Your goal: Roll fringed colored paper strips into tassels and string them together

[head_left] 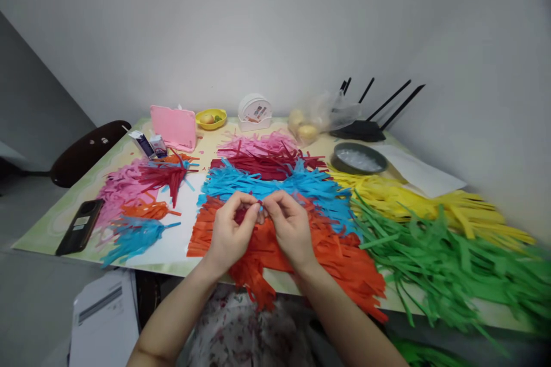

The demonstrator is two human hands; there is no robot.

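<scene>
Pinched narrowly in the left hand [232,232] and the right hand [293,226], between thumb and forefinger on each side, fingertips meeting: one small dark red piece [240,215], mid-scene, just above the orange fringe [340,258] on the near side of the table [47,219]. Running roughly left to right as far as visible; cannot tell the full long axis or where the ends point, with fingers over most of it. Thin and paper-like, seen in the gap of the left-hand grip and at the fingertips.

Beyond the orange layer, three more fringes, cut into slim, ragged strips: blue fringe [253,186], dark red fringe [253,168], pink fringe [258,143] farthest. On the right, two more: one yellow fringe [396,195], flat-stripped, and one green fringe [447,252], tangled, spilling over the near edge.

On the left, at least three gathered bunches, overlapping: dark red bunch [174,178], orange bunch [146,210], and blue bunch [138,236], spread toward the near left with narrow end to the right. Beside them, one pink heap [120,186] and one dark, slab-shaped phone [80,226].

Farther off, one smooth pink stand [174,126], one shallow yellow bowl [213,125], one crinkled clear bag [340,112] and one round grey dish [357,170].
</scene>
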